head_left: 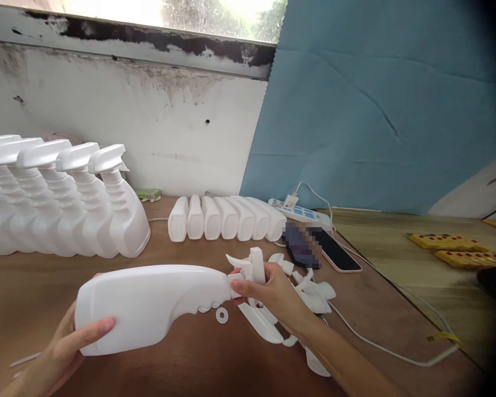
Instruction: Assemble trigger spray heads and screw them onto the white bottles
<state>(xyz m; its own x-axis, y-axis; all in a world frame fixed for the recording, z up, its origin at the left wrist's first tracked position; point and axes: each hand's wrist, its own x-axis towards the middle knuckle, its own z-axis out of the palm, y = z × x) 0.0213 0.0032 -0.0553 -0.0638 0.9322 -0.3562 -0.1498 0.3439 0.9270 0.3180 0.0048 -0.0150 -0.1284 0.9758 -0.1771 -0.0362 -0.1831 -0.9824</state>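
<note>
A white plastic spray bottle (140, 309) lies sideways in the air above the brown table, its neck pointing right. Around its base, my left hand (72, 336) is closed, thumb on the near face. My right hand (268, 289) pinches the white trigger spray head (254, 267) at the bottle's neck; whether it is screwed on I cannot tell. Below the neck lies a flat white ring washer (222, 315). Loose white trigger and shroud parts (260, 322) are scattered under and beyond my right hand.
Upright spray bottles with heads (124, 215) stand in a row at the left. Several bottles lie bases forward (213, 218) by the wall. Phones (334, 249), a power strip (306, 212) and a white cable (380, 347) occupy the right side. Yellow items (450, 242) lie beyond the table edge.
</note>
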